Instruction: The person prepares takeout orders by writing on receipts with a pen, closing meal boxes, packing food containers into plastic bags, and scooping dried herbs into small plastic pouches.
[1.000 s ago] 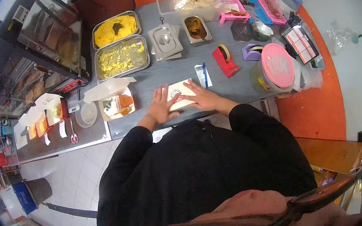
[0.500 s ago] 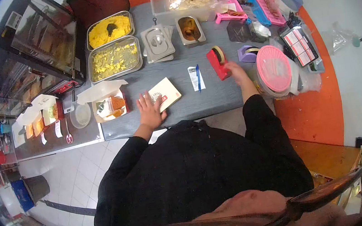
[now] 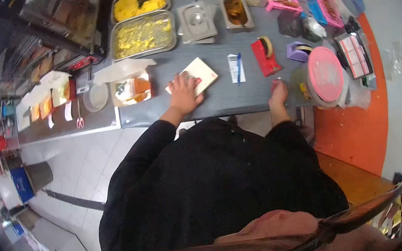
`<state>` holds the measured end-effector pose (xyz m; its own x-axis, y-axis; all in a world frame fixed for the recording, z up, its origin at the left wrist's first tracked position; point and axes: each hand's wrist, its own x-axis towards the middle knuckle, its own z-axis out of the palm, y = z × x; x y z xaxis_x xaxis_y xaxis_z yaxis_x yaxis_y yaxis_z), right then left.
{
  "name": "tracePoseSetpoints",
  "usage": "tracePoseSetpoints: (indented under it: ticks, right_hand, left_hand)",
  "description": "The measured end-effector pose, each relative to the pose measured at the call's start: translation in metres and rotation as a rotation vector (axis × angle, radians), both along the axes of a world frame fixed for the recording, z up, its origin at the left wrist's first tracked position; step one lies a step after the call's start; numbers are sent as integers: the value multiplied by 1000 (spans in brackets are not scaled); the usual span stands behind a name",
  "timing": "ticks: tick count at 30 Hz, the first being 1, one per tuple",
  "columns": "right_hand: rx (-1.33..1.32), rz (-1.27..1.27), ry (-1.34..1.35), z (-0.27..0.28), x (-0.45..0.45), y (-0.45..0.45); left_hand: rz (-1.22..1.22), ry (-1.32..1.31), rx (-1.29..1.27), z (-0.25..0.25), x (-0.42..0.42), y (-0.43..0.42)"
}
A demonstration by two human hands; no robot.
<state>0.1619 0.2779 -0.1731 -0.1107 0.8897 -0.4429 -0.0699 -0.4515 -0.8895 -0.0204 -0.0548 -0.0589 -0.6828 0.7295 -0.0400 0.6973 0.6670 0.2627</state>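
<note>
Head view: the left hand [image 3: 184, 94] lies flat with fingers spread apart over the left part of a pale box [image 3: 205, 70], which sits askew in the front half of the grey surface [image 3: 226, 103]. The right hand [image 3: 278, 94] is at the front edge, towards the right front corner, its fingers curled in together; a small pale bit shows at their tips, but I cannot tell what it is.

Just beyond that hand stands a red tape dispenser [image 3: 270, 66], with a purple one [image 3: 296, 51] to its right. Between the box and the red dispenser, a blue pen [image 3: 239, 69] lies on a printed slip [image 3: 233, 73]. A pink-lidded tub [image 3: 326, 72] stands by the right front corner. Near the left front corner is a carton [image 3: 117, 93] with its lid raised. Towards the back left corner, two metal trays [image 3: 143, 34] hold yellow food.
</note>
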Motion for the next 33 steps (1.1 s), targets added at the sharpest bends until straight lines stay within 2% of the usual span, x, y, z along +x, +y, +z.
tracePoseSetpoints:
  ticks: [2, 4, 6, 7, 9, 13, 15, 16, 18, 19, 21, 22, 24, 26, 27, 28, 29, 30, 31, 32, 33]
  right_hand:
    - [-146, 718, 383, -6, 11, -54]
    - [-66, 1178, 246, 58, -17, -121]
    - [-272, 1112, 183, 94, -54, -169]
    - [-275, 1115, 179, 85, -68, -182]
    - [-76, 1108, -18, 65, -89, -200]
    - [4, 1085, -163, 58, -95, -204]
    - [333, 1231, -142, 40, -89, -191]
    - [338, 1231, -140, 37, -87, -184]
    - [769, 1281, -174, 42, -84, -176]
    - [773, 1280, -171, 42, -86, -175]
    - [993, 1236, -317, 41, -92, -170]
    - [995, 1230, -317, 40, -92, -167]
    - [1028, 1188, -650, 48, -93, -156]
    - [965, 1076, -610, 79, -78, -136]
    - [901, 965, -559, 95, -74, -125]
    - [1020, 771, -437, 97, -65, -100]
    - [1129, 578, -321, 100, -52, -69]
    - [1041, 461, -407, 106, -45, -43]
    - [944, 349, -493, 111, -34, -20]
    - [945, 337, -506, 91, -27, 10]
    - [862, 508, -582, 50, -28, 44]
  left_hand:
    - [10, 26, 61, -7, 0, -1]
    - [1, 47, 130, -14, 0, -3]
    - [-33, 87, 198, -18, -1, -4]
    - [-29, 84, 198, -19, -1, -5]
    - [-37, 42, 276, -18, -2, -7]
    - [-81, 26, 276, -11, 0, -10]
    - [-114, -24, 192, -10, -2, -11]
    - [-113, -19, 195, -9, -3, -11]
    - [-179, -52, 187, -9, -5, -14]
    - [-178, -47, 188, -9, -7, -16]
    - [-230, -69, 174, -9, -10, -19]
    - [-234, -65, 175, -9, -11, -20]
    - [-248, -81, 172, -9, -13, -19]
    - [-256, -77, 175, 6, -12, -14]
    - [-165, -76, -13, 21, -10, -9]
    - [-75, -70, -197, 35, -7, 0]
    - [-7, -17, -64, 45, -1, 11]
    - [-24, -13, -52, 49, -5, 30]
    - [-92, -15, 102, 50, -7, 47]
    - [-158, -19, 256, 49, -9, 64]
    - [-245, -62, 230, 38, -15, 85]
